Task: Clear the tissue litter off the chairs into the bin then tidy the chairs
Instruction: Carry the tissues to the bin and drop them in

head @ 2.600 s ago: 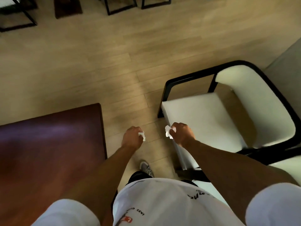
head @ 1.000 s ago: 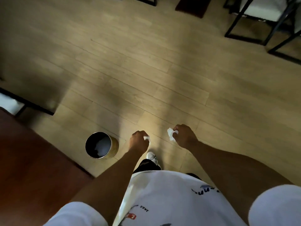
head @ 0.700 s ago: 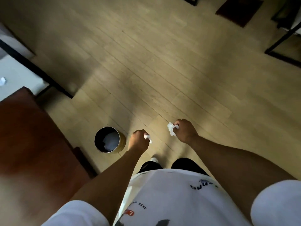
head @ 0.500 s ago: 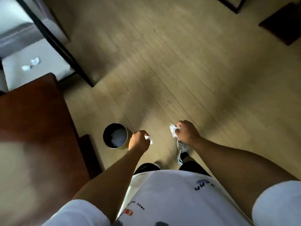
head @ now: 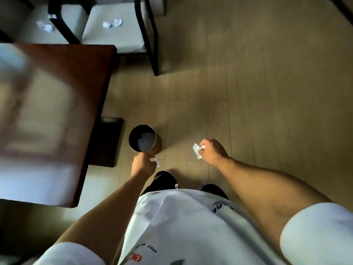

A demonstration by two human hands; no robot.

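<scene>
Pale plank floor (head: pixel 248 88) runs beside a glossy dark-wood table (head: pixel 57 104). We hold our left hand (head: pixel 142 163) fisted on a small tissue scrap (head: pixel 154 160) just short of the round metal bin (head: pixel 144 140), likely to drop it in. Our right hand (head: pixel 213 152) pinches a crumpled tissue wad (head: pixel 197 150). More soft tissue balls (head: pixel 112 23) lie on the cushioned, black-framed chair (head: pixel 114 35).

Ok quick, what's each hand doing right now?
Left hand: closed on a small tissue, at the near rim of the bin.
Right hand: closed on a crumpled tissue, off to the right of the bin.
</scene>
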